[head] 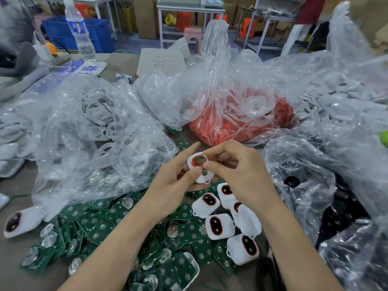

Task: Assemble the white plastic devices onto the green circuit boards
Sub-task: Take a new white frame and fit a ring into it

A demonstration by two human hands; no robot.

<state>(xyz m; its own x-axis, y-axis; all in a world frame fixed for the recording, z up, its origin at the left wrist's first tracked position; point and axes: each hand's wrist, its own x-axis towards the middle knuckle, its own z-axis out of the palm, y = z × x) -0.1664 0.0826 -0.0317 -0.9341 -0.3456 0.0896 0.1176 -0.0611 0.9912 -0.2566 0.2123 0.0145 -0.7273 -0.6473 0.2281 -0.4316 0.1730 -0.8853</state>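
Pinching one white device, left hand and right hand both grip it. Its long axis runs near-to-far, red-ringed opening facing up.

The left hand and the right hand are holding one white device. At least five white devices are lying beside them. Green circuit boards are lying heaped, too many for counting. One water bottle is standing behind.

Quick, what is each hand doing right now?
Left hand: holds the white plastic device with the red oval ring.
Right hand: pinches that device's right side.
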